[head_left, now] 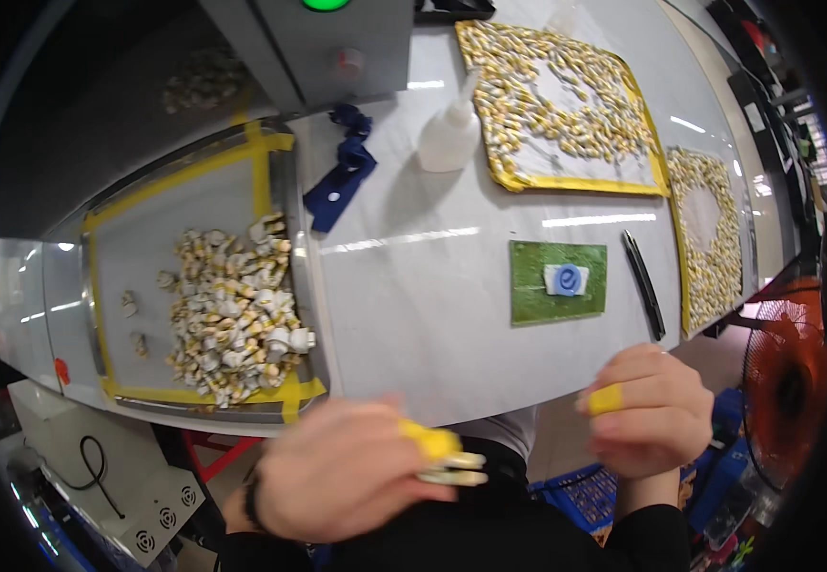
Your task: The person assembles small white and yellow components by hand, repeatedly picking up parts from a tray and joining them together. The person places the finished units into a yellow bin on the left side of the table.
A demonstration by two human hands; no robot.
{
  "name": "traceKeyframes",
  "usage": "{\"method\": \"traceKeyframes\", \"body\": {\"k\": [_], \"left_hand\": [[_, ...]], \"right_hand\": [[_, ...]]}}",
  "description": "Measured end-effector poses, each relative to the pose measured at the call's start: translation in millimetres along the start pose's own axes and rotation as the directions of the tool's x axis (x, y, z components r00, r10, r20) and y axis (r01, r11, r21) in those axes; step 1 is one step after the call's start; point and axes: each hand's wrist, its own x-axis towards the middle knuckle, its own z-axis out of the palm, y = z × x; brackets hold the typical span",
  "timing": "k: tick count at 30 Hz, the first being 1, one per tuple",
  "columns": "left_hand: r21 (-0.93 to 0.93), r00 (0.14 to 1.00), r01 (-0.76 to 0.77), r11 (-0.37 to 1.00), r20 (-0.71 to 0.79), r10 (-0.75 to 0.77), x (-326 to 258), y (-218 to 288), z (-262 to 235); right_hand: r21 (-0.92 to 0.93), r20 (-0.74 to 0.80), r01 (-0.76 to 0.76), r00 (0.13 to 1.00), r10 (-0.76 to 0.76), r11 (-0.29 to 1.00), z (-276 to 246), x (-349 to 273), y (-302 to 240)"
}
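Near the table's front edge, my left hand (342, 467) is closed and blurred. A yellow wrap covers one of its fingertips, and beside it a small cream-coloured piece (458, 468) with two prongs sticks out of the grip. My right hand (656, 410) has its fingers curled in, one of them wrapped in yellow. Whatever lies in those fingers, if anything, is hidden. Past the right hand are a green square mat (525, 310) bearing a white pad and a round blue piece (569, 279), and a black pen (644, 286).
On the left, a yellow-taped recessed tray (132, 389) holds a heap of white-and-yellow pieces (232, 315). A squeeze bottle (449, 138) and a dark blue strap (340, 186) lie farther back. Two yellow-edged trays (585, 188) (687, 286) carry similar pieces. An orange fan (790, 381) stands at right.
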Motion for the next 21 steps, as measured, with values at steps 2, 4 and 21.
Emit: {"method": "traceKeyframes", "body": {"k": [2,4,21], "left_hand": [[0.375,0.979,0.185,0.908,-0.152,-0.137,-5.0,11.2,-38.9],[0.640,0.943,0.328,0.695,-0.174,-0.284,-9.6,7.4,-75.6],[0.705,0.928,0.370,0.605,-0.243,-0.284,80.3,-216.7,-209.3]], "right_hand": [[-0.048,-0.110,-0.087,0.991,0.081,0.995,-10.3,-10.8,-2.9],[-0.094,-0.178,-0.165,0.973,0.147,0.982,-16.7,-18.5,-0.1],[-0.294,-0.252,-0.372,0.919,0.304,0.880,-71.8,-61.9,-2.1]]}}
